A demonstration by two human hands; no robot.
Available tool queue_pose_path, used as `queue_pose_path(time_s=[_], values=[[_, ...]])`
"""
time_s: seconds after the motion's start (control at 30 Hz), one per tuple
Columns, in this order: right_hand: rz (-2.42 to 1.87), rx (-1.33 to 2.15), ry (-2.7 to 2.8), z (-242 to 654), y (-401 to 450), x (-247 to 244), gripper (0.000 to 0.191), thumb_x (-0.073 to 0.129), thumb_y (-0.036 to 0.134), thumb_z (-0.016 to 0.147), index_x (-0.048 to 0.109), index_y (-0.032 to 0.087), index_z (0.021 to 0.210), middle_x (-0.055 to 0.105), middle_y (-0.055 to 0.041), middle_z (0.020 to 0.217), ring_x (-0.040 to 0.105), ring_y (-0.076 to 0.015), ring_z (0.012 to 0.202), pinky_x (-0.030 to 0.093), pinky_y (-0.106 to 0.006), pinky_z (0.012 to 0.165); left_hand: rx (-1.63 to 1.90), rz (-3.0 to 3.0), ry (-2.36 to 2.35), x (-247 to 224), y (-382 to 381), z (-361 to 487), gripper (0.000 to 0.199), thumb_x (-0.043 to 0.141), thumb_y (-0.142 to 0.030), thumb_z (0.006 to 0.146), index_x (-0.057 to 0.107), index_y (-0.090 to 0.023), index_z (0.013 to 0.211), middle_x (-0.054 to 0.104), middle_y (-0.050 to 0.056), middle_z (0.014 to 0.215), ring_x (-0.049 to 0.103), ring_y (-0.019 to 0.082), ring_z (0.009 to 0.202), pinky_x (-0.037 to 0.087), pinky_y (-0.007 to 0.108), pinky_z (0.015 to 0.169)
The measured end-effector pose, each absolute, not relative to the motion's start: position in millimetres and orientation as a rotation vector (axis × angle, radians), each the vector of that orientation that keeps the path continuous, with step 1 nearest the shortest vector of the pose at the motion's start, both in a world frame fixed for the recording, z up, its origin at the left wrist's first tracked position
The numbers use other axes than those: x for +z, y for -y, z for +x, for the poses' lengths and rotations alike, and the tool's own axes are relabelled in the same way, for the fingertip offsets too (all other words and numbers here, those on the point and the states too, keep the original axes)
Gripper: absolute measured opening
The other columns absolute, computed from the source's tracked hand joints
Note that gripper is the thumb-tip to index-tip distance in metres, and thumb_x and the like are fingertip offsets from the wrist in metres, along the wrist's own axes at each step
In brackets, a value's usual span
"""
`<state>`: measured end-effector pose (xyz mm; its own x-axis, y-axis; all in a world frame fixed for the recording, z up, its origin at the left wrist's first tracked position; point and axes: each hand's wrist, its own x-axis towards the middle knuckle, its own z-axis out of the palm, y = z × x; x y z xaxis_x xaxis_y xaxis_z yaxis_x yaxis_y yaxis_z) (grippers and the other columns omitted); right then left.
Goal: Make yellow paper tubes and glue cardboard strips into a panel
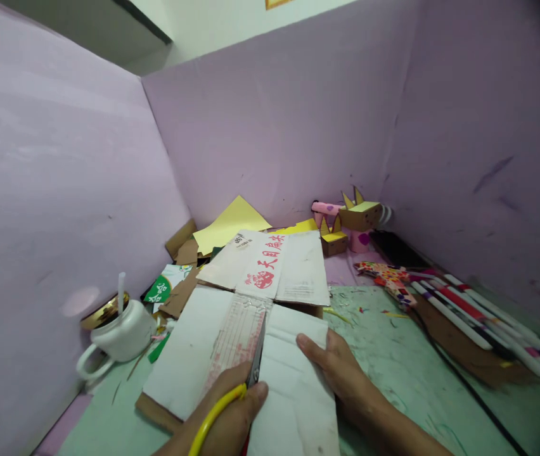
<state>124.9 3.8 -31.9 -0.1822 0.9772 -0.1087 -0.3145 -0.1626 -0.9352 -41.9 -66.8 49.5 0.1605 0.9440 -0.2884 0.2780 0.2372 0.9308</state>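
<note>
White-faced cardboard (189,342), part of an opened-out box with a printed label and red lettering, lies in front of me. My left hand (236,405) is wrapped round the yellow handle of the scissors (257,364), whose blades point away from me along the seam beside the label. To the right of the blades, my right hand (339,364) grips the edge of a white cardboard panel (293,386), thumb on top and fingers mostly hidden below. The far flap (298,266) with red characters rests beyond both hands.
A white cup (125,332) with a straw and gold lid stands at left. Yellow paper (232,225) and cardboard scraps lie behind. Small cardboard animal figures (360,216), a dark phone (400,249) and several markers (469,310) are at right, near a black cable (469,386). Purple walls enclose the table.
</note>
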Motion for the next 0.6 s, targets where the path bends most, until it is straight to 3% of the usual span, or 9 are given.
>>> queue_pose_path(time_s=[0.17,0.33,0.6], values=[[-0.970,1.604,0.982,124.9,-1.7,-26.6,0.050,0.073,0.042,0.066,0.064,0.011,0.103,0.072,-0.0149,0.093,0.061,-0.0344,0.101,0.045,-0.048,0.089,0.784,1.342,-1.330,44.1,66.1,-40.7,0.029,0.053,-0.031,0.079,0.068,-0.017,0.100,0.069,0.007,0.096,0.058,0.027,0.090,0.044,0.035,0.082],[-0.959,1.605,0.998,126.4,-0.6,-27.5,0.047,0.071,0.041,0.068,0.064,0.012,0.104,0.071,-0.0151,0.097,0.063,-0.0336,0.099,0.047,-0.047,0.087,0.676,1.380,-1.162,52.1,63.0,-50.8,0.035,0.056,-0.043,0.079,0.066,-0.016,0.100,0.068,0.007,0.091,0.056,0.027,0.093,0.043,0.035,0.083],[-1.004,1.551,0.970,124.8,-2.2,-34.4,0.048,0.075,0.042,0.059,0.068,0.012,0.096,0.071,-0.0154,0.097,0.061,-0.0366,0.099,0.048,-0.049,0.084,0.550,1.200,-1.300,46.7,59.9,-66.6,0.023,0.062,-0.043,0.074,0.063,-0.022,0.082,0.064,0.000,0.062,0.060,0.025,0.083,0.045,0.033,0.075]])
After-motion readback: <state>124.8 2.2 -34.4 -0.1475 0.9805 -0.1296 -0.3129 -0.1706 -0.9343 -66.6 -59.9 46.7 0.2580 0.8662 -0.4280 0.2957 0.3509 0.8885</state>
